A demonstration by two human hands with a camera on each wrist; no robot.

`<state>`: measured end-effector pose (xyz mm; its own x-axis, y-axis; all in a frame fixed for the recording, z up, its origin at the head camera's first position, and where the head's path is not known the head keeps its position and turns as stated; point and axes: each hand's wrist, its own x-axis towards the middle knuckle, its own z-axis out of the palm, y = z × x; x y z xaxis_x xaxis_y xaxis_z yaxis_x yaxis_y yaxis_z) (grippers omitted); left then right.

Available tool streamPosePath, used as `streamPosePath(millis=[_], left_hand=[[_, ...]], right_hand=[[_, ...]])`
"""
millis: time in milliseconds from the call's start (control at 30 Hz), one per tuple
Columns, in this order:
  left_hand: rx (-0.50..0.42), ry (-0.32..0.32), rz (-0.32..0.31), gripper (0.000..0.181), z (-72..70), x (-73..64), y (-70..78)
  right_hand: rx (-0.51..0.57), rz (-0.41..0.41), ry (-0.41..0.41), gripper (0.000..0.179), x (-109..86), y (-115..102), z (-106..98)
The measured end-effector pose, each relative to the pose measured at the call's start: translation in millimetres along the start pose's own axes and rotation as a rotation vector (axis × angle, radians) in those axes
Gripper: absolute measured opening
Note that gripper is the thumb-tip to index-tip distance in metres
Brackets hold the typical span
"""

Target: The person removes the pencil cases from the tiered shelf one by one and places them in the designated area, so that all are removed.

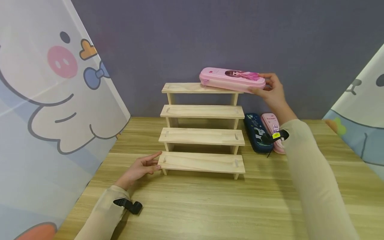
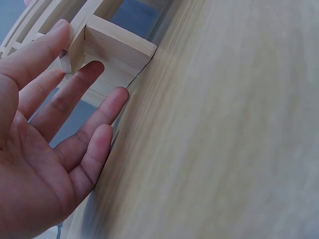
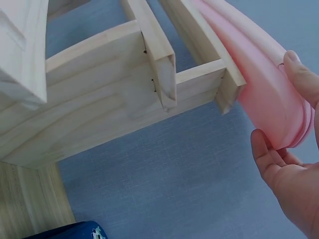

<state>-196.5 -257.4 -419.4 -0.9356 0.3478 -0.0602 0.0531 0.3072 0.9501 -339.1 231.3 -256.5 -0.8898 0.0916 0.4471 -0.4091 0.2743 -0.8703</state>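
A pink pencil case (image 1: 222,80) printed with a doll-like girl lies across the top board of a four-tier wooden step rack (image 1: 201,135). Its right end sticks out past the board, and my right hand (image 1: 274,91) pinches that end. Thumb and fingers lie on opposite faces of the pink case (image 3: 271,94) in the right wrist view. My left hand (image 1: 139,170) is at the left end of the lowest board, fingertips touching or very near it. In the left wrist view the fingers of this hand (image 2: 60,134) are loosely extended beside the rack's wooden side (image 2: 119,45).
Right of the rack, a dark blue pencil case (image 1: 256,131) and another pink pencil case (image 1: 271,123) lie side by side on the wood-grain table (image 1: 192,206). A grey wall panel (image 1: 144,40) stands behind; cartoon-printed panels (image 1: 45,100) flank both sides.
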Motion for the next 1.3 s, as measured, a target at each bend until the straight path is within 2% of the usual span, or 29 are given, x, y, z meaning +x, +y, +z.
streamPosePath(millis=[233, 333, 567, 800, 1300], left_hand=[[-0.005, 0.002, 0.002, 0.065, 0.2, -0.4, -0.3], [-0.012, 0.002, 0.002, 0.065, 0.4, -0.5, -0.9], [-0.016, -0.007, 0.012, 0.066, -0.3, -0.5, -2.8], [-0.036, -0.041, 0.03, 0.065, -2.1, 0.6, -3.3], [-0.024, -0.043, 0.022, 0.066, -2.8, -0.4, -2.6]], right_hand=[[-0.017, 0.051, 0.056, 0.047, -13.2, 2.2, -13.1], [-0.02, 0.045, 0.08, 0.047, -20.4, 5.5, -19.1], [0.108, -0.018, 0.146, 0.046, -36.5, 12.3, -32.3], [0.02, 0.034, 0.227, 0.048, -57.0, 22.0, -44.7], [0.279, -0.019, 0.368, 0.05, -82.0, 42.0, -63.7]])
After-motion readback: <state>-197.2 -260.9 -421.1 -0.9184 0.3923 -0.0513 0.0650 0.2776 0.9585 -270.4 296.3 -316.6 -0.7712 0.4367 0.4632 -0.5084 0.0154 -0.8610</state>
